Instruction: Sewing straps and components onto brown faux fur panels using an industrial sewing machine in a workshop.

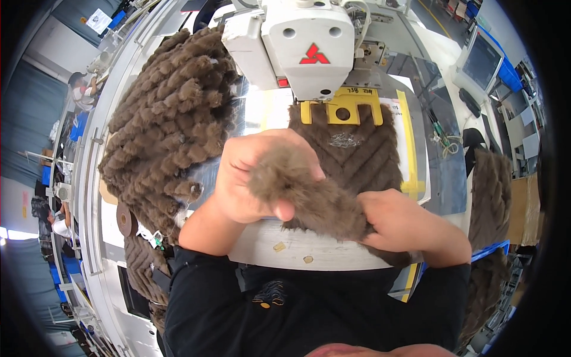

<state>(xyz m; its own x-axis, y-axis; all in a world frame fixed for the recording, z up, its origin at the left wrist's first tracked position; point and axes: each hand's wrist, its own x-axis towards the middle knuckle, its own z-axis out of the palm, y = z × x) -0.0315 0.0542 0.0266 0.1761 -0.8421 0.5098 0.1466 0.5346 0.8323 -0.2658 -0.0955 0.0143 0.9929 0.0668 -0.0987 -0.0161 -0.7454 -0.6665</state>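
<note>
A brown fluffy fur piece [321, 205] is stretched between my two hands, in front of my chest and above the table's near edge. My left hand [235, 172] is closed round its upper left end, with a tuft standing out past the thumb. At the lower right end, my right hand [401, 220] is closed on the same piece. Behind it, a flat brown fur panel [369, 163] with slanting seam lines lies under the yellow notched clamp plate [342, 116] of a white sewing machine [306, 44]. Loose pale threads [345, 140] lie on that panel.
Thick ridged brown fur [172, 113] is heaped on the left of the table. A brown tape roll [126, 219] sits below it. To the right are green-handled tools [440, 131], a monitor [480, 62] and another hanging fur panel [491, 193]. Other people work far left.
</note>
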